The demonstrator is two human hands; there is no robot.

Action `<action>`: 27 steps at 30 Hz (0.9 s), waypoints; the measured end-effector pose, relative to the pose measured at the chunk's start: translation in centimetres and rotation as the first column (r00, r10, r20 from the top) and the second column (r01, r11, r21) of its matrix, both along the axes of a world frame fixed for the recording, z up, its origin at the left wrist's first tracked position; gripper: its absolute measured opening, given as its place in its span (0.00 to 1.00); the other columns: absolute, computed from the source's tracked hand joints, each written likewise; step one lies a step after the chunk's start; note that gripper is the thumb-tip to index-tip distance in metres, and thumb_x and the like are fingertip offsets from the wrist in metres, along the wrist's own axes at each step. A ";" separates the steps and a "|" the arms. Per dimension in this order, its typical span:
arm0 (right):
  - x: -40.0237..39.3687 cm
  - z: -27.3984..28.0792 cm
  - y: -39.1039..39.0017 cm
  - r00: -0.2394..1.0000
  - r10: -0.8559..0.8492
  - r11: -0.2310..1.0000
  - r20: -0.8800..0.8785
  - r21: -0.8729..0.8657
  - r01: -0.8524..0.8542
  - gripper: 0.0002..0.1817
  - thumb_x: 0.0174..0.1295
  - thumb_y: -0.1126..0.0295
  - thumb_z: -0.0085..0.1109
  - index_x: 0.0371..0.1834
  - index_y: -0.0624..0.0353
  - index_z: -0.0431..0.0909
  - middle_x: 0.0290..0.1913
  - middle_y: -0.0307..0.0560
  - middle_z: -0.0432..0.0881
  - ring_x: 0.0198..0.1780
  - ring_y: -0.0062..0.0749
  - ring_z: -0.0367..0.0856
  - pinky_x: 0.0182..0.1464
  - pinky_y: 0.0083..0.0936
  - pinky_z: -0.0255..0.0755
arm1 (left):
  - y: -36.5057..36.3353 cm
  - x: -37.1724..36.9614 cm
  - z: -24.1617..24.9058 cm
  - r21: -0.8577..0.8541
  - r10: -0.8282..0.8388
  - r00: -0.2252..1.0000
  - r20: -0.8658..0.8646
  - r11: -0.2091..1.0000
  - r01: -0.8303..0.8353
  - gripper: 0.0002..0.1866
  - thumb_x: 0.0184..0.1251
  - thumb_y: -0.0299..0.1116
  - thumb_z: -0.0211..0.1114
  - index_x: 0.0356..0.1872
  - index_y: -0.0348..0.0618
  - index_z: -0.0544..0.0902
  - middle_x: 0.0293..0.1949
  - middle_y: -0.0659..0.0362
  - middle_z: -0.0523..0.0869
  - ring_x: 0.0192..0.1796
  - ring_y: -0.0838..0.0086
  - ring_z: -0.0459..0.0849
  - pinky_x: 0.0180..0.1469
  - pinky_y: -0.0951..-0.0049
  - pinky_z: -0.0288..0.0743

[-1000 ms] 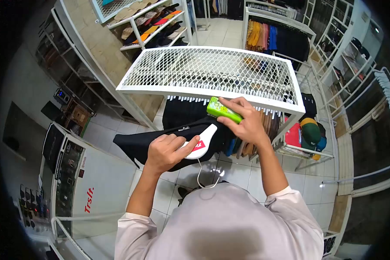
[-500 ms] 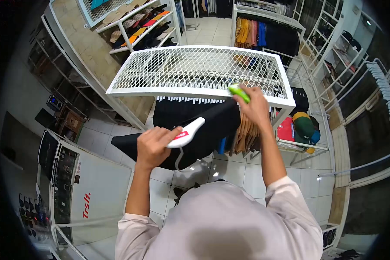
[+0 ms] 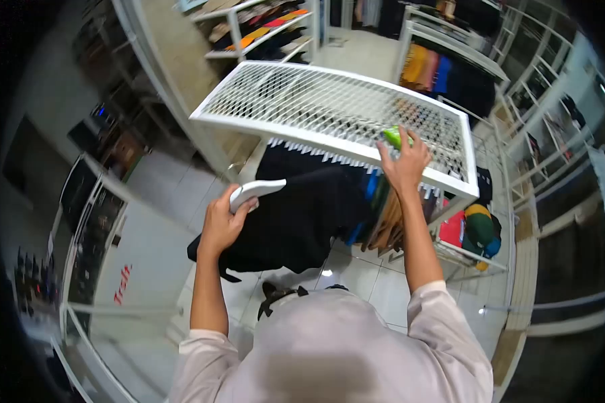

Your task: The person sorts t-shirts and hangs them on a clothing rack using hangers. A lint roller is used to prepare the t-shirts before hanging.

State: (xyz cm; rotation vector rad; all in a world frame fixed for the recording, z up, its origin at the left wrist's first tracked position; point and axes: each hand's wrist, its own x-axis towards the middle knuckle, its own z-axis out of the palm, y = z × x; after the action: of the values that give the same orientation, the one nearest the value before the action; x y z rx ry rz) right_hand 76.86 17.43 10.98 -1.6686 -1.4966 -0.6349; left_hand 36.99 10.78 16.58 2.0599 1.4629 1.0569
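My left hand [image 3: 220,225] is closed around one end of a white clothes hanger [image 3: 262,189], held in front of the rack. A black garment [image 3: 286,225] drapes below and beside the hanger, its lower edge over the tiled floor. At the rack's mesh top, my right hand [image 3: 407,166] has thumb and fingers around a small bright green object [image 3: 392,138], too blurred to name more exactly. Beneath the white mesh-topped clothes rack [image 3: 289,132], a row of white hanger ends shows along the front bar, with dark and brown clothes [image 3: 387,225] hanging there.
Caps [image 3: 478,232] and a red item [image 3: 452,228] sit on a low shelf right of the rack. More caps fill shelves [image 3: 269,33] at the back left. A second clothes rack [image 3: 444,40] stands behind. A white counter [image 3: 138,262] is at my left.
My right hand has carried the green object from the black garment to the mesh top. My left hand has tilted the hanger, the garment hangs lower, and the view has turned slightly.
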 end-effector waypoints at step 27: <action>-46.6 -16.7 0.0 0.308 -0.074 0.248 -0.948 -0.317 -0.916 0.35 0.63 0.56 0.79 0.64 0.68 0.74 0.43 0.40 0.84 0.43 0.21 0.81 0.50 0.22 0.78 | 21.1 -17.1 -21.8 -0.646 0.296 0.788 0.539 0.746 0.161 0.25 0.77 0.33 0.67 0.69 0.38 0.73 0.42 0.57 0.87 0.33 0.76 0.87 0.34 0.75 0.80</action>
State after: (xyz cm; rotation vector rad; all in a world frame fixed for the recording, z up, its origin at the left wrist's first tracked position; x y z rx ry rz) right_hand 30.28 17.43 -5.72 -1.4387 -1.4181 1.6000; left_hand 19.92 31.84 -5.25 1.0076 1.2952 0.9118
